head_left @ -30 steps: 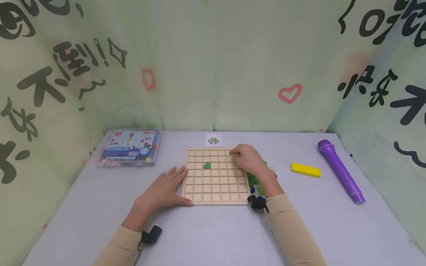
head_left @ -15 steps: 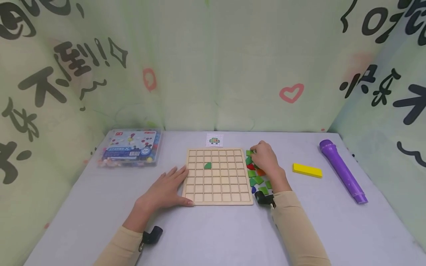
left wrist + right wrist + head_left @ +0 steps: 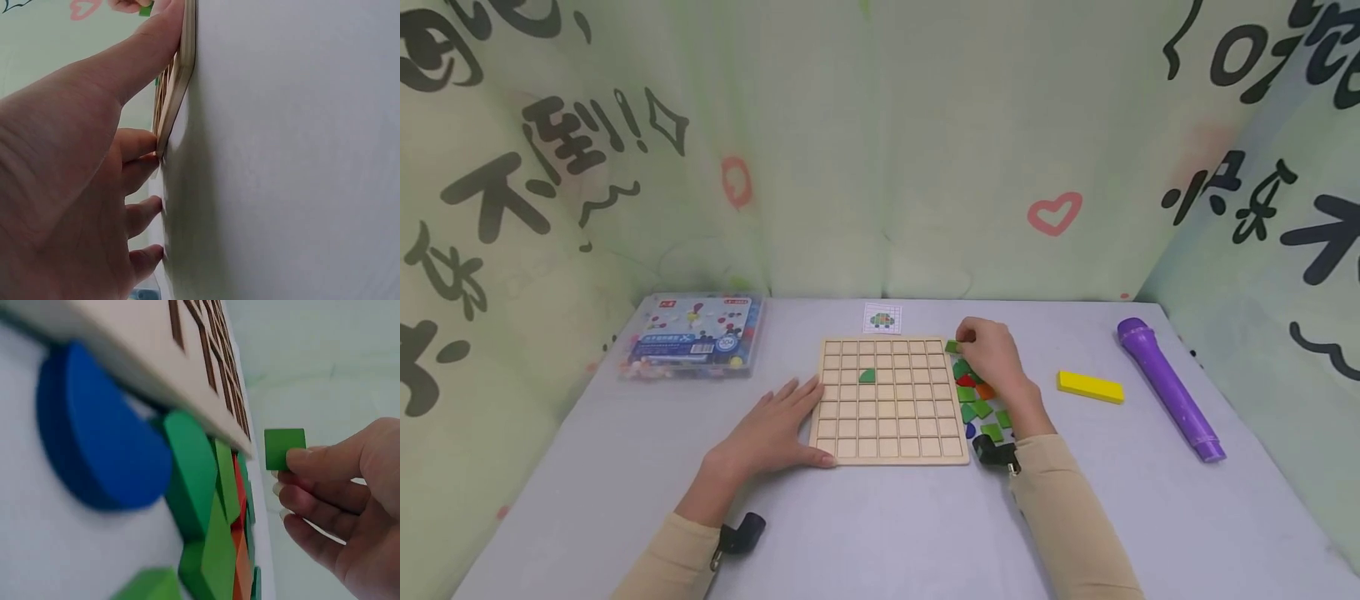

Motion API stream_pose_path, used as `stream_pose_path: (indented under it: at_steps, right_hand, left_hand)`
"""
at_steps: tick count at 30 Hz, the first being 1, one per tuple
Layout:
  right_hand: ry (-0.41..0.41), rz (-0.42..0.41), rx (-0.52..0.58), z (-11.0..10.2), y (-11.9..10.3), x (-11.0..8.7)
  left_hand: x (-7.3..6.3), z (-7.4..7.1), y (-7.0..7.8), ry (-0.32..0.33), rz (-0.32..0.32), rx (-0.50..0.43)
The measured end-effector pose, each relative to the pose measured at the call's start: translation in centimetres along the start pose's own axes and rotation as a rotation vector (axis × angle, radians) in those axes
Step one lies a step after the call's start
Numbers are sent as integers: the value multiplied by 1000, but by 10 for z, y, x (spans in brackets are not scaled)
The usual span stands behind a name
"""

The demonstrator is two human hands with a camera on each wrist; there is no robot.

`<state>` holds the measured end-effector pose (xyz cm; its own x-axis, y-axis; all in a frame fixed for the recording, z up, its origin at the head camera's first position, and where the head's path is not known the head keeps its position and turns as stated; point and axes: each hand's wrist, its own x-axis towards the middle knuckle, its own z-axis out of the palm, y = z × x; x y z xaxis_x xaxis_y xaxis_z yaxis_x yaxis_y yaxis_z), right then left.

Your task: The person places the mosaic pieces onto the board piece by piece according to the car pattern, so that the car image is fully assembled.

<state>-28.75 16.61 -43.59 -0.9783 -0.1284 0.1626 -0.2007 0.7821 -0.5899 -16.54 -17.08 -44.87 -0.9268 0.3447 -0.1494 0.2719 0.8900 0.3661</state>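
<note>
A wooden grid board [image 3: 887, 464] lies flat at the middle of the table. One dark green quarter-round piece [image 3: 867, 377] sits in a cell of its upper left part. My left hand [image 3: 771, 429] rests along the board's left edge, fingers spread and thumb at the near corner. Just off the board's upper right corner, my right hand [image 3: 992, 354] pinches a green square tile [image 3: 284, 449] between thumb and fingers. Under and beside that hand lie loose pieces: several green tiles [image 3: 982, 409], a red piece [image 3: 966, 381], an orange piece [image 3: 985, 391] and a blue piece [image 3: 106, 437].
Behind the board lies a small picture card [image 3: 882, 318] with a turtle-like pattern. A clear plastic box [image 3: 696, 336] with a printed cover stands at the back left. To the right are a yellow block [image 3: 1090, 387] and a purple microphone-shaped stick [image 3: 1171, 390].
My right hand has moved from over the board's upper right to the loose pieces, picked up a green square tile there and shifted it slightly toward the board. My left hand has stayed put.
</note>
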Motion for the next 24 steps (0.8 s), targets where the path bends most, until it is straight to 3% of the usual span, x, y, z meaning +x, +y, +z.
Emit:
stream_pose_path:
  at_steps: [12, 18, 24]
  right_hand:
    - [-160, -104, 80, 27, -57, -10]
    - [-182, -123, 80, 43, -72, -10]
    - [-182, -120, 8, 52, -78, -13]
  left_hand:
    - [0, -1, -3, -2, 6, 2]
    - [-1, -2, -1, -14, -3, -4]
    - [0, -2, 0, -18, -2, 9]
